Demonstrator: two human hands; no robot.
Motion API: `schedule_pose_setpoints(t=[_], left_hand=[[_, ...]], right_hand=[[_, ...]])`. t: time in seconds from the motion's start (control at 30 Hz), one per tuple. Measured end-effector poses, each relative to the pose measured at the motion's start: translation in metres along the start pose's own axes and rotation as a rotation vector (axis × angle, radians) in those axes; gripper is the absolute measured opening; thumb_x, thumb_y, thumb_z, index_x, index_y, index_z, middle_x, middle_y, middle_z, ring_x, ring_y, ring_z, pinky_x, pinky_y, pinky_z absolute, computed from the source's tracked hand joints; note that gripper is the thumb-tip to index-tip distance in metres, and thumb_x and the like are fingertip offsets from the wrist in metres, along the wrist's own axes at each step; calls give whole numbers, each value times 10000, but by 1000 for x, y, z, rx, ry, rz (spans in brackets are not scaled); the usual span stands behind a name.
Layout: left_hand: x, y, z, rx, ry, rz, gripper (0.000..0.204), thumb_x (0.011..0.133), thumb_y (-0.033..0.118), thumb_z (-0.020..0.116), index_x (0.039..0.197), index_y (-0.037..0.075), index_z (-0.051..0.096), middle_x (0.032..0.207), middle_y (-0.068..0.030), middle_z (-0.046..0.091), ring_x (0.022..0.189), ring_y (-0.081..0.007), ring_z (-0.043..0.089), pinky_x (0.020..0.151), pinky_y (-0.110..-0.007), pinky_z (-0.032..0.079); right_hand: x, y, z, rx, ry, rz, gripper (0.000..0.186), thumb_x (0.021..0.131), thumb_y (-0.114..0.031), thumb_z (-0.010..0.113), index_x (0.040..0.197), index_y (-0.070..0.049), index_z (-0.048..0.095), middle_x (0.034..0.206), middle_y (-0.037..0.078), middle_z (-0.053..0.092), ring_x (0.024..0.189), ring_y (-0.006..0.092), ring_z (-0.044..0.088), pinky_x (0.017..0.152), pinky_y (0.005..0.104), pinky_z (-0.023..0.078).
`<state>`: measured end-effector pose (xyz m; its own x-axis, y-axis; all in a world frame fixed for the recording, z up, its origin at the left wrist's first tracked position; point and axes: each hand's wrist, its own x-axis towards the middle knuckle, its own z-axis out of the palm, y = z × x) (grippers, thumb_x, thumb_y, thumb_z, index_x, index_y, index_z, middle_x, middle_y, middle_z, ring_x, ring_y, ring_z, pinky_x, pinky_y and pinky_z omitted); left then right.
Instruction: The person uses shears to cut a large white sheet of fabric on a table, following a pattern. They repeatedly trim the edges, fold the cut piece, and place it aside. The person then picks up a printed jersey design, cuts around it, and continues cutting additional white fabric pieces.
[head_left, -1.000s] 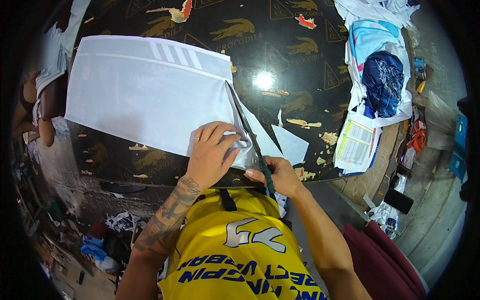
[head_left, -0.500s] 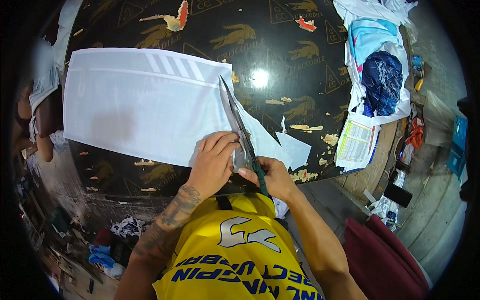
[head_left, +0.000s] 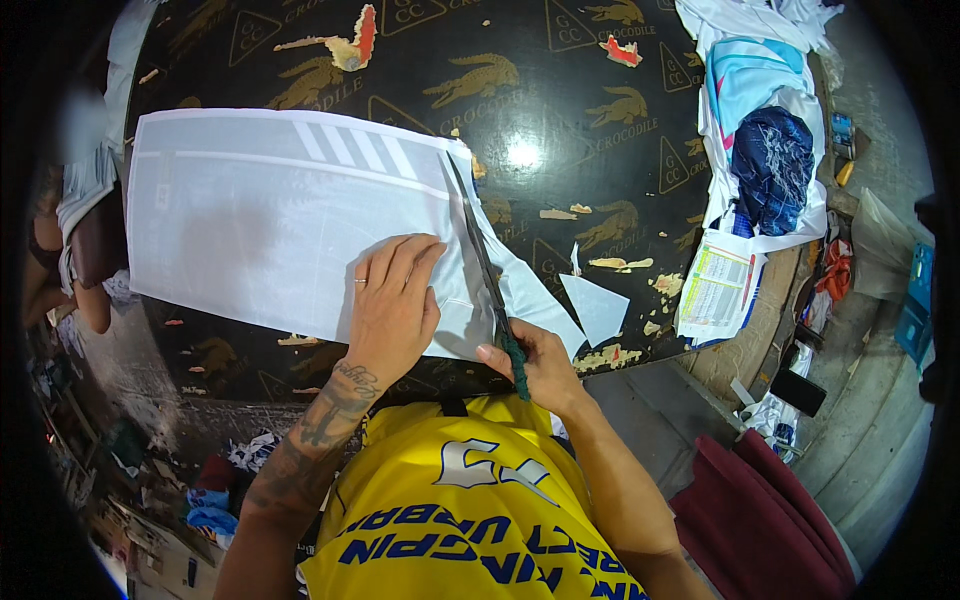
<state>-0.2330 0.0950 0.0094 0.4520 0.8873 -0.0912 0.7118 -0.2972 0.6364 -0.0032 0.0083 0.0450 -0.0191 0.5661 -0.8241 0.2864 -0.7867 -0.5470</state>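
A white fabric panel (head_left: 260,230) with diagonal stripes along its far edge lies flat on the dark patterned tabletop (head_left: 400,60). My left hand (head_left: 395,290) rests flat on the panel near its right part, fingers stretched toward the far side. In my right hand (head_left: 540,365) is a long pair of scissors (head_left: 478,235), its handle wrapped in green. The blades point away from me along the right side of the panel, and a strip of white fabric (head_left: 525,285) lies to their right. Beside that strip sits a small white offcut (head_left: 597,305).
A white garment bundle with a dark blue fabric wad (head_left: 772,165) lies along the table's right edge. Near it is a printed sheet (head_left: 715,285). Dark red cloth (head_left: 750,520) hangs at lower right, and a phone (head_left: 797,393) lies beyond the table. Another person's arm (head_left: 92,300) shows at far left.
My left hand has left the fabric beside the blades, moved left and spread flat on the panel. The scissors still point away from me. The view has shifted slightly.
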Motion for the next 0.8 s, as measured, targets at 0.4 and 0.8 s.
schedule_pose_setpoints(t=[0.4, 0.8], left_hand=[[-4, 1, 2, 29, -8, -6, 606, 865, 66, 665, 1464, 55, 575, 1490, -87, 558, 1418, -315, 484, 1184, -492, 336], [-4, 2, 10, -25, 61, -69, 560, 896, 62, 650, 1452, 64, 579, 1469, -116, 561, 1399, -334, 495, 1172, -505, 345]], right_hand=[[14, -18, 14, -122, 41, 96, 485, 897, -437, 920, 936, 19, 759, 727, -17, 625, 679, 85, 526, 621, 287, 436], [9, -7, -35, 1, 240, -104, 470, 929, -462, 880, 813, -50, 684, 670, -41, 571, 556, 73, 542, 511, 271, 432]])
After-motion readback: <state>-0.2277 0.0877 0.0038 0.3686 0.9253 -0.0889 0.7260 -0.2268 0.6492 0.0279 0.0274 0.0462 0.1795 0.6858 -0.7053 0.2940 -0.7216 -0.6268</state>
